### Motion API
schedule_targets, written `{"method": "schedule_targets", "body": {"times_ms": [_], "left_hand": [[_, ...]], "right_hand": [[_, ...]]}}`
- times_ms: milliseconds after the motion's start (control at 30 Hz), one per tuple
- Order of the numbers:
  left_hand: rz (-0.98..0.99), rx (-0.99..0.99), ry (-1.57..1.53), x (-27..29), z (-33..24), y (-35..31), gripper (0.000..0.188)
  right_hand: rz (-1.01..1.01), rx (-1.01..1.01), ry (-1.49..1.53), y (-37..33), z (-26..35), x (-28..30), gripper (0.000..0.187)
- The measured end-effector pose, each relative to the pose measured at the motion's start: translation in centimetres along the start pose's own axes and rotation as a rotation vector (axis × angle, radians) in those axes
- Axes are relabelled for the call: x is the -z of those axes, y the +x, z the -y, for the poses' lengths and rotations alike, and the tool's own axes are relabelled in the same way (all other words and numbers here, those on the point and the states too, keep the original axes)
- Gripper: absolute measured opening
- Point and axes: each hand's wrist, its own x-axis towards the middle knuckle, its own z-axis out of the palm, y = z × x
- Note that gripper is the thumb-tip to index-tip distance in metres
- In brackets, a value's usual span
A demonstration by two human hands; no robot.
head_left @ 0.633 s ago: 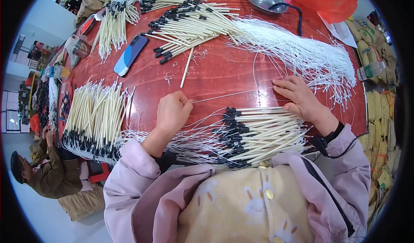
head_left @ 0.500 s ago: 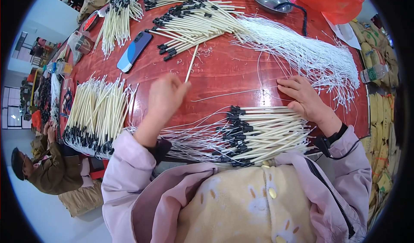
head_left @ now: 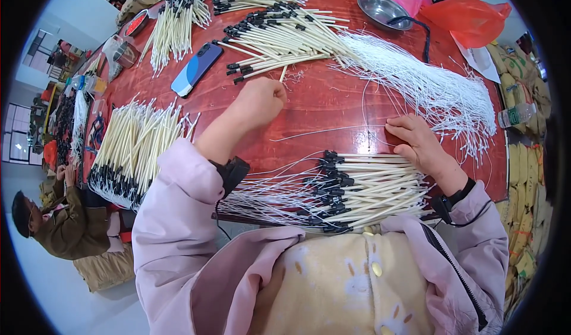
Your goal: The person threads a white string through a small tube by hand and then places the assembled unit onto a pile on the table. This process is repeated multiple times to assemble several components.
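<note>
My left hand (head_left: 259, 103) is curled closed over the middle of the table. Past its knuckles shows one end of a cream tube (head_left: 284, 73); the rest is hidden, and I cannot tell whether the fingers grip it. My right hand (head_left: 416, 145) rests low over the table, fingertips together on a thin white wire (head_left: 333, 131) and thumb apart. The wire's other end points left. Below the hands lies a bundle of cream tubes with black connectors (head_left: 375, 186). White wires trail left from it.
Beyond my hands lie a tube pile (head_left: 285, 35) and a mass of white wires (head_left: 428, 76). A phone (head_left: 197, 70) and another tube bundle (head_left: 140, 142) are left. A metal bowl (head_left: 383, 11) and red bag (head_left: 470, 21) stand far right. A co-worker (head_left: 65, 225) sits at left.
My left hand has moved away from me and to the right, now covering most of the single cream tube that showed before. My right hand stays at the same wire. The view has shifted slightly.
</note>
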Motion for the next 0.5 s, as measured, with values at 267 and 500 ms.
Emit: {"method": "schedule_targets", "body": {"times_ms": [267,500], "left_hand": [[0.148,0.218,-0.988,5.6,-2.4,0.7,0.019],[-0.481,-0.198,-0.75,5.8,-3.2,1.7,0.017]], "right_hand": [[-0.043,-0.001,0.023,-0.4,-0.2,-0.6,0.05],[-0.035,-0.031,0.041,0.0,0.3,-0.7,0.05]]}}
